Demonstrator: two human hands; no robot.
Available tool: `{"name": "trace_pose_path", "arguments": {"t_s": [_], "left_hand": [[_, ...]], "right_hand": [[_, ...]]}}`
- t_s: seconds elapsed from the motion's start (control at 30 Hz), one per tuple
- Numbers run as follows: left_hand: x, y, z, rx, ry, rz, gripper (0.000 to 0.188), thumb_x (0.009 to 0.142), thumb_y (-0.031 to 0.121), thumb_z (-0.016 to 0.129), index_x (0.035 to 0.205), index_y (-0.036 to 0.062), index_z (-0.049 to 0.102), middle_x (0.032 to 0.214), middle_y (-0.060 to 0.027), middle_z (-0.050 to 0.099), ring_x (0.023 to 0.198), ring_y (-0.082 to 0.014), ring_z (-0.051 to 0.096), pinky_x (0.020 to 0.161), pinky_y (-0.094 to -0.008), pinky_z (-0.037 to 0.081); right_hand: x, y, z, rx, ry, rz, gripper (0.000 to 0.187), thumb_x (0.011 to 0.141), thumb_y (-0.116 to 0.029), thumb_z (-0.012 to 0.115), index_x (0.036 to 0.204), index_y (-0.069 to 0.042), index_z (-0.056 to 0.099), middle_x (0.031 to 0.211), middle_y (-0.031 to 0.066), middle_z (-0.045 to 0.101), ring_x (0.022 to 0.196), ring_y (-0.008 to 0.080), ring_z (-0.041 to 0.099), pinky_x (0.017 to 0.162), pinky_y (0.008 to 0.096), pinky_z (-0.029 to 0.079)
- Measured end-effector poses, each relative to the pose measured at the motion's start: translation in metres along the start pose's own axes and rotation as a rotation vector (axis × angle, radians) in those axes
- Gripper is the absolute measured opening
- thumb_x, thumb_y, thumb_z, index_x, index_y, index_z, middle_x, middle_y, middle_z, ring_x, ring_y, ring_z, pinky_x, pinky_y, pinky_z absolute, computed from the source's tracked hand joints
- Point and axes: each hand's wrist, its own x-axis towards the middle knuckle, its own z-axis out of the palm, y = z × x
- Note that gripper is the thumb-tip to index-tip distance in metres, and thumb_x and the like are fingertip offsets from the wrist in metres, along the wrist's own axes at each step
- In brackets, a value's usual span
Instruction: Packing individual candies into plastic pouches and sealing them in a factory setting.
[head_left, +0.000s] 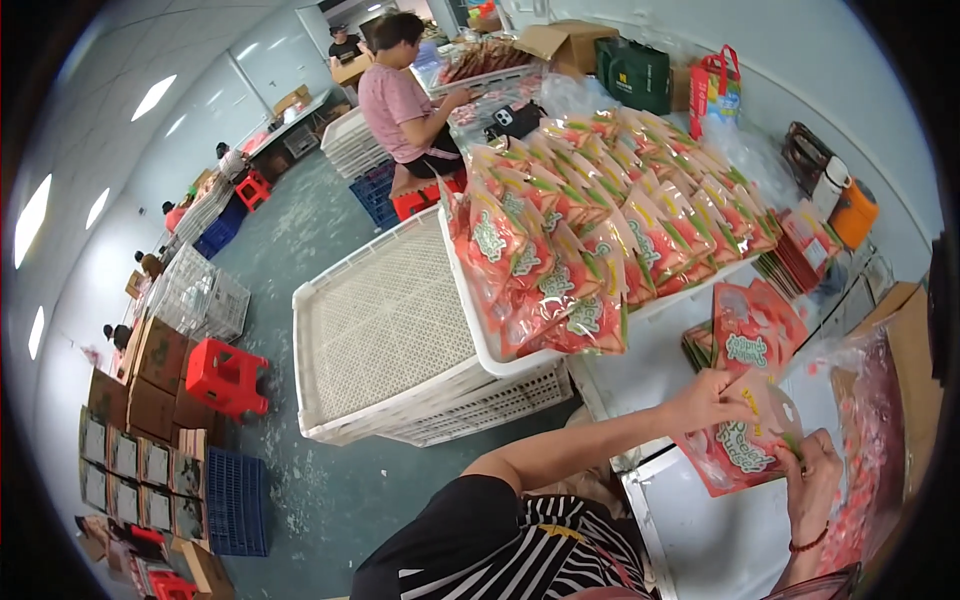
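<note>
A pink printed pouch (735, 462) with a clear window hangs over the white tabletop (700, 545) at the lower right. My left hand (712, 400) pinches its upper left edge. My right hand (812, 470), a dark beaded bracelet at the wrist, grips the right edge with bent fingers. Just beyond the hands lies a stack of flat pouches (755, 325) of the same print. A white tray (480, 335) heaped with plumper pouches (600, 225) stands further off to the left. What is inside the held pouch cannot be made out.
Close on the right, an open cardboard box (905, 370) holds small pink pieces (868, 465) in clear plastic. Stacked white crates (385, 335) stand left of the table. A seated person (400, 100) works beyond them. A red stool (228, 378) is on the floor.
</note>
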Motion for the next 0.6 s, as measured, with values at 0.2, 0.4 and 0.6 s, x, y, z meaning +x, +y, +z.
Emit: {"name": "trace_pose_path", "arguments": {"t_s": [0.2, 0.4, 0.6], "left_hand": [[-0.003, 0.002, -0.007, -0.067, 0.054, 0.021, 0.015, 0.081, 0.014, 0.07, 0.08, -0.0002, 0.065, 0.06, 0.0023, 0.052, 0.057, -0.0023, 0.041, 0.049, -0.0247, 0.035], [0.003, 0.0, -0.01, 0.287, 0.057, -0.197, 0.023, 0.083, 0.018, 0.069, 0.1, 0.0024, 0.068, 0.082, -0.003, 0.069, 0.074, -0.0016, 0.057, 0.064, -0.0256, 0.047], [-0.002, 0.024, 0.007, 0.421, 0.205, 0.376, 0.037, 0.079, 0.027, 0.07, 0.065, -0.0017, 0.05, 0.055, -0.0155, 0.045, 0.047, -0.0253, 0.039, 0.048, -0.0367, 0.032]], "right_hand": [[0.0, 0.01, 0.01, 0.165, 0.011, 0.036, 0.025, 0.072, -0.004, 0.073, 0.069, 0.005, 0.049, 0.066, 0.0119, 0.045, 0.057, 0.0246, 0.043, 0.053, 0.0347, 0.036], [-0.004, 0.01, 0.02, 0.39, -0.037, 0.205, 0.029, 0.078, -0.007, 0.071, 0.073, 0.004, 0.045, 0.064, 0.0078, 0.042, 0.058, 0.0152, 0.04, 0.052, 0.0307, 0.033], [-0.004, 0.003, 0.026, 0.156, -0.091, 0.011, 0.023, 0.083, -0.006, 0.064, 0.075, 0.006, 0.046, 0.065, 0.0198, 0.046, 0.055, 0.0321, 0.041, 0.053, 0.0366, 0.037]]}}
